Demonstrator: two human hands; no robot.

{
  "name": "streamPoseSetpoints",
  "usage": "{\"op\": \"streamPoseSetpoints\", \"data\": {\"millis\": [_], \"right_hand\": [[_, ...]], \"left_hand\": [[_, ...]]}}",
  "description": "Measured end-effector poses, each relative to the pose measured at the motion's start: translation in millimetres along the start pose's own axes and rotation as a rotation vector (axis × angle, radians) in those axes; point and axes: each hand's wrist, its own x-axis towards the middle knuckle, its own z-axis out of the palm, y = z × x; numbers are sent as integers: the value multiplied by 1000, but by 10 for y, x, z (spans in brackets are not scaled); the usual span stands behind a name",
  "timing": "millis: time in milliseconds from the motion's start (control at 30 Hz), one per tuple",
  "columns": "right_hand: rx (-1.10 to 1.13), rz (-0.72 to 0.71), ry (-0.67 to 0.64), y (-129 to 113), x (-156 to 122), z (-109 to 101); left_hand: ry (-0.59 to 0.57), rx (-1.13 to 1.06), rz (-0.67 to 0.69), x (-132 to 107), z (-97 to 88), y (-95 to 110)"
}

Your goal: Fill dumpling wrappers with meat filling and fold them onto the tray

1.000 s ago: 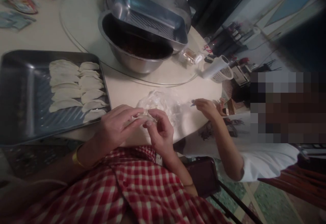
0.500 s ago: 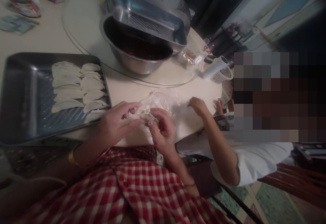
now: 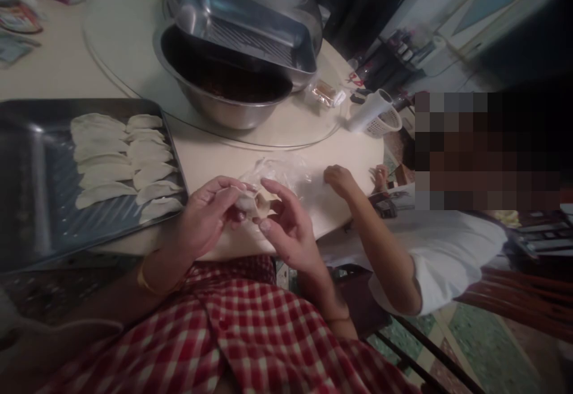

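A pale dumpling (image 3: pixel 251 202), partly folded with its right end gaping, is pinched between the thumb and fingers of my left hand (image 3: pixel 202 219). My right hand (image 3: pixel 292 234) is curved around that gaping end, thumb and fingers apart; its thumb tip is close to the lower edge, and whether it touches is unclear. Behind both hands a crumpled clear plastic bag (image 3: pixel 286 173) lies on the table. On the left, a dark metal tray (image 3: pixel 49 203) holds two columns of folded dumplings (image 3: pixel 107 170).
A steel bowl (image 3: pixel 242 116) with dark contents stands on the glass turntable (image 3: pixel 120 54), a second metal pan (image 3: pixel 250 30) resting over it. A co-worker's hand (image 3: pixel 339 180) is at the table edge on the right, near a white basket (image 3: pixel 387 122).
My left hand now grips the dumpling that my right fingers pinched before. The right fingers have spread apart. The view has shifted slightly, so the tray and bowl appear farther left.
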Motion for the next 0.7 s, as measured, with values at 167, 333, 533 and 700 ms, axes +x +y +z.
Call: {"op": "streamPoseSetpoints", "data": {"millis": [167,333,533,700], "right_hand": [[-33,-68,179,5,8,3],[-89,-86,240,-54,30,-13],[-106,-41,276,-64,45,-64],[-103,-29,250,-98,64,-77]], "left_hand": [[-76,-167,-183,4,101,92],[-84,-64,-164,-6,168,131],[-162,72,-3,-36,108,17],[-256,264,166,-52,80,-14]]}}
